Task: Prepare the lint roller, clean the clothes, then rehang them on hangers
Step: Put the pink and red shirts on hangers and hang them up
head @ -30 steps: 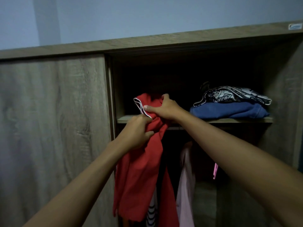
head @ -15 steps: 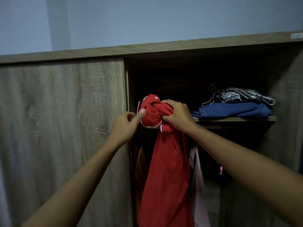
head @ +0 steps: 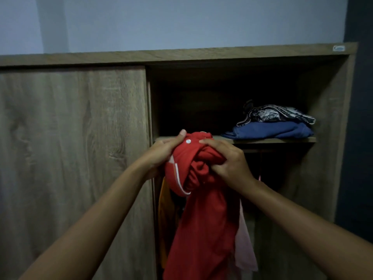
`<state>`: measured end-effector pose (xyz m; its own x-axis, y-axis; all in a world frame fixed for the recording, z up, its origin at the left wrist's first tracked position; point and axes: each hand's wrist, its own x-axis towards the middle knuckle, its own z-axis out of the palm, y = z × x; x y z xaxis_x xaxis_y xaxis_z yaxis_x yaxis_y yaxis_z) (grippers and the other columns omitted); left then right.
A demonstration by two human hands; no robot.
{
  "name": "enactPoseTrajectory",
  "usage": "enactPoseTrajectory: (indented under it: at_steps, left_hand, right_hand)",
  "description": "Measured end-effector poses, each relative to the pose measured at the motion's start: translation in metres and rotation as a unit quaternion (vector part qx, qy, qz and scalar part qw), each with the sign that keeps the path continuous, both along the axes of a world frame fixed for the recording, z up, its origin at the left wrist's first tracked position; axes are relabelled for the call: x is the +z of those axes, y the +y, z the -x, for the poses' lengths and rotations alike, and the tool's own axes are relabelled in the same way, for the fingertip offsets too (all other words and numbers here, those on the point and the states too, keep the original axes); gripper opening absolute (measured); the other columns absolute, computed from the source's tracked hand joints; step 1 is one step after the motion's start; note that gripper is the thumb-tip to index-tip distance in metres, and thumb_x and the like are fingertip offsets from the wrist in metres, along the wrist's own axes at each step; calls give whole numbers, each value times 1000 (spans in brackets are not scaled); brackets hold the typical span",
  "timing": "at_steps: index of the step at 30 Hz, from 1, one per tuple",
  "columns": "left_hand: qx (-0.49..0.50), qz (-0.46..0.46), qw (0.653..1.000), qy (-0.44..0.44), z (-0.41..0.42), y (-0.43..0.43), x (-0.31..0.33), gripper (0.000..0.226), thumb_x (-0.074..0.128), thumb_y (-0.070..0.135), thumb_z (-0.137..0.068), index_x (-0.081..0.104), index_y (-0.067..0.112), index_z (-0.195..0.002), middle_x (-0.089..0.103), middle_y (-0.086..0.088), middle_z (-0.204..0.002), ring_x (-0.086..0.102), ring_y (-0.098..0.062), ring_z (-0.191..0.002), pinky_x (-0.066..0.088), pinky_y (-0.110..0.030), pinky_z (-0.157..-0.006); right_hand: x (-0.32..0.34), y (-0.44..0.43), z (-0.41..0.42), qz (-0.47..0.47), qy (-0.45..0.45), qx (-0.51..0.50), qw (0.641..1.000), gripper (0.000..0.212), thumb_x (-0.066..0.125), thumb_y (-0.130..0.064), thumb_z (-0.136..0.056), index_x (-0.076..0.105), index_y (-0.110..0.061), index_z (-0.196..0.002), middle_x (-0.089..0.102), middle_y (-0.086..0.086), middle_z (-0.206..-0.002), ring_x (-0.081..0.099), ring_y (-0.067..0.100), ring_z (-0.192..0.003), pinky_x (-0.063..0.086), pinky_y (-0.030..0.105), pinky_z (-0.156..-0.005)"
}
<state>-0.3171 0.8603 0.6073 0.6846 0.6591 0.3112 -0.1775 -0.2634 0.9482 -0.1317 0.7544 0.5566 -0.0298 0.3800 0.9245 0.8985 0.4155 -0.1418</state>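
Note:
A red garment (head: 203,223) with white piping and a white snap button hangs bunched in front of the open wardrobe. My left hand (head: 163,153) grips its collar end from the left, thumb up by the button. My right hand (head: 228,160) clutches the bunched top from the right. The rest of the cloth drops straight down between my forearms. No hanger or lint roller shows.
The wooden wardrobe has a closed door (head: 72,158) on the left. On its shelf (head: 282,140) lie a folded blue garment (head: 270,130) with a black-and-white patterned one (head: 278,114) on top. Below hang a pale pink garment (head: 244,245) and an orange one (head: 164,211).
The red garment has come away from the shelf toward me and is bunched tighter. My left hand let go, then took hold again at the collar. The view shifted left and down.

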Motion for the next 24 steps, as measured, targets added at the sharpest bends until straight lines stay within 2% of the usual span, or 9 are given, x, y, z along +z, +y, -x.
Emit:
enactPoseTrajectory:
  at_steps: [2,4,6,7,9,13,18,21,24]
  left_hand:
    - [13,-22,1000,10,-1,0,-2,46,57,58,-93,68,14,-89,66,-13,-76,63,-26,-64,46,-23,-52]
    - [24,-82,996,15,0,0,-6,39,49,52,-99,64,18,-87,57,4,-58,53,-10,-50,38,-21,-46]
    - [71,-176,982,-8,1,3,-8,23,48,35,-104,66,20,-105,67,11,-71,62,-6,-63,47,-23,-53]
    - [105,-250,962,-19,4,5,-9,18,52,25,-102,65,20,-114,69,9,-88,65,-7,-77,50,-22,-60]
    - [172,-435,883,-25,8,9,-13,33,60,11,-95,57,17,-127,61,3,-116,61,-8,-102,51,-18,-78]
    - [178,-627,757,-38,12,1,-20,57,73,18,-85,49,16,-137,46,-9,-131,51,-18,-118,47,-29,-98]
    - [168,-734,656,-48,3,-16,-17,36,70,23,-85,63,15,-120,52,-11,-123,55,-27,-110,52,-42,-86]
    - [153,-733,662,-24,2,-27,-9,28,57,33,-92,65,13,-109,61,-9,-101,57,-21,-89,51,-41,-71]
    - [154,-655,739,-5,2,-39,-1,32,51,41,-93,66,13,-90,57,4,-80,52,-10,-67,48,-32,-61]
  right_hand:
    - [4,-1,-5,6,60,17,998,67,71,6,-65,67,-19,-127,68,-3,-123,64,10,-115,48,29,-103]
    - [8,-2,-12,18,127,51,990,59,74,2,-72,67,-16,-127,69,-3,-124,65,7,-115,48,29,-103]
    - [10,-4,-19,23,171,58,983,55,75,0,-77,65,-14,-129,70,-4,-121,65,0,-113,48,22,-101]
    - [11,-6,-22,25,188,58,980,55,75,1,-79,64,-15,-130,69,-6,-120,64,-3,-111,48,20,-100]
    - [13,-9,-26,28,211,70,974,52,75,3,-82,62,-19,-128,68,-10,-118,64,-6,-110,47,15,-97]
    - [14,-7,-33,47,233,96,967,47,75,1,-84,64,-10,-128,69,-4,-120,65,-6,-107,47,13,-94]
    - [11,0,-30,108,221,138,960,38,68,7,-86,69,-9,-121,73,3,-114,67,6,-102,51,25,-94]
    - [6,-4,-28,216,212,146,942,32,71,1,-85,73,-17,-112,76,2,-108,66,7,-95,52,27,-86]
    - [2,-10,-30,355,137,133,915,36,70,-6,-87,71,-27,-116,74,-4,-114,68,8,-107,53,27,-91]
